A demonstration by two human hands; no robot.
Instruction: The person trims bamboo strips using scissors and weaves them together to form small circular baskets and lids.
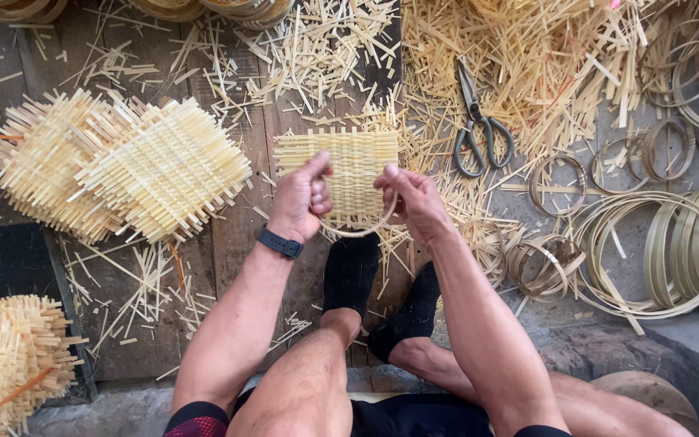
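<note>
Right now both hands are clamped on the work: the left hand (302,197) pinches the near-left edge of a small woven mat (340,170), thumb up on top, while the right hand (411,197) grips the near-right edge. A thin hoop (363,231) curves between them under the mat's near side, and it looks pressed against the weave so the two stay lined up. The mat is held just above the plank floor (244,235), over the person's dark-socked feet (349,271), close to the body where both thumbs can bear on it. Scissors (479,121) lie just right of the mat, within easy reach. Finished mats (123,166) are stacked well to the left, out of the way, and spare hoops (673,247) sit in coils to the right. Offcut strips (527,57) litter the far side.
</note>
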